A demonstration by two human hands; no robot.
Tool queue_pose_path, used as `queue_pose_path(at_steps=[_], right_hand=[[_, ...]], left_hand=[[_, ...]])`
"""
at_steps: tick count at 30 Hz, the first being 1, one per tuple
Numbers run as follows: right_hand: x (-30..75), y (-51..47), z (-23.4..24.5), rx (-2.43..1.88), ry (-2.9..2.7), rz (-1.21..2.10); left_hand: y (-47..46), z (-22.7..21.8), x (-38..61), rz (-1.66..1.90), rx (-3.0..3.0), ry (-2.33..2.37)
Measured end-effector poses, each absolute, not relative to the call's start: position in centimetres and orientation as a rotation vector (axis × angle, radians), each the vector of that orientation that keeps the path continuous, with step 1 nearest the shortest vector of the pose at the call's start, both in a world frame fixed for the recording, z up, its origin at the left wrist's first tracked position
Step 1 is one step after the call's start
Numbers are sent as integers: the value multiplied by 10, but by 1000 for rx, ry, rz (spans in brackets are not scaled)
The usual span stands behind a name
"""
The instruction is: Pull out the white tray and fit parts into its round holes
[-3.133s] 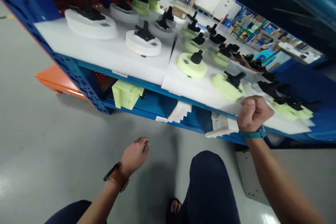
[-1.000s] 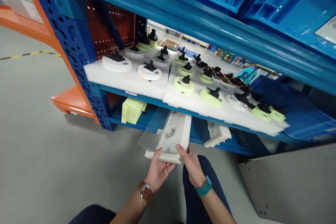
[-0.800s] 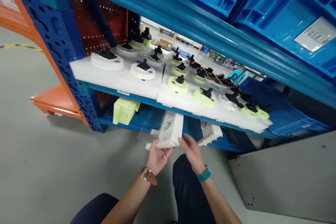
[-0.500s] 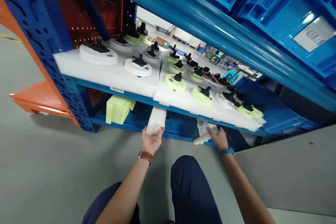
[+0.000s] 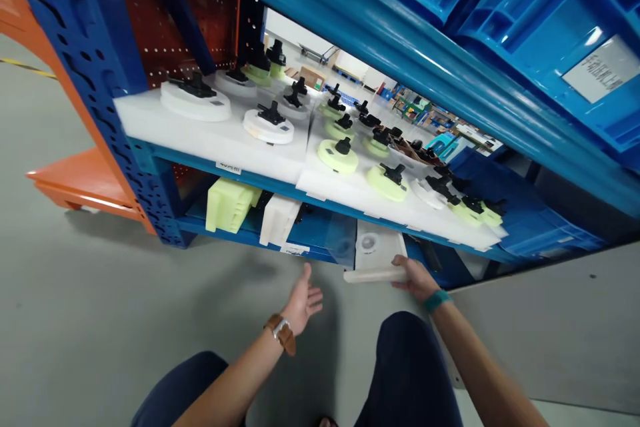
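My right hand (image 5: pixel 414 277) grips the front edge of a flat white foam block (image 5: pixel 376 257) with a round recess, drawn partway out of the bottom shelf (image 5: pixel 240 235) of a blue rack. My left hand (image 5: pixel 303 300) hovers open below the shelf edge, fingers spread, holding nothing. Another white foam block (image 5: pixel 277 219) rests on the bottom shelf up and to the left of that hand, beside a pale green foam block (image 5: pixel 229 204).
The shelf above carries white foam sheets (image 5: pixel 210 137) with several white and pale green discs topped by black fittings (image 5: pixel 338 155). Blue crates (image 5: pixel 525 7) sit overhead. An orange rack base (image 5: pixel 80 180) lies left on the grey floor (image 5: pixel 100 307). My knees are below.
My left hand pushed its white block onto the bottom shelf, let go and drew back open. My right hand took hold of the second white block and pulled it outward.
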State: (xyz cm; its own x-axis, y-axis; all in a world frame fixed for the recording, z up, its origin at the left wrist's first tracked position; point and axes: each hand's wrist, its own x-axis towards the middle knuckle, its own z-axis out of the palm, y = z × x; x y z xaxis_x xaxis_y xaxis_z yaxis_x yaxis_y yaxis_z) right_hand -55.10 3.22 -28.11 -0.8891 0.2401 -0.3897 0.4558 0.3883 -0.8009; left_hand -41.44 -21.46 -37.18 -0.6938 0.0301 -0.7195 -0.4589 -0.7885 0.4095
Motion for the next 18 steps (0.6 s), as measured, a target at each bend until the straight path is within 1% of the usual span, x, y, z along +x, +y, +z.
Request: queue_pose_path(at_steps=[3, 5, 9, 11, 15, 18], right_hand=[[-498, 22, -288, 704, 2246, -1743], [-462, 11, -296, 711, 2127, -1839], [-401, -12, -322, 713, 1956, -1903], [-379, -19, -336, 719, 1938, -1882], [-358, -14, -352, 586, 1884, -1742], [-359, 6, -349, 384, 1889, -1418]], left_hand=[[-186, -381, -384, 2379, -880, 865], [-171, -389, -372, 2356, -771, 889], [-157, -399, -361, 2569, -695, 894], [-158, -399, -358, 2639, -777, 824], [-165, -395, -350, 2569, -1094, 758], [-171, -394, -346, 2528, -1266, 949]])
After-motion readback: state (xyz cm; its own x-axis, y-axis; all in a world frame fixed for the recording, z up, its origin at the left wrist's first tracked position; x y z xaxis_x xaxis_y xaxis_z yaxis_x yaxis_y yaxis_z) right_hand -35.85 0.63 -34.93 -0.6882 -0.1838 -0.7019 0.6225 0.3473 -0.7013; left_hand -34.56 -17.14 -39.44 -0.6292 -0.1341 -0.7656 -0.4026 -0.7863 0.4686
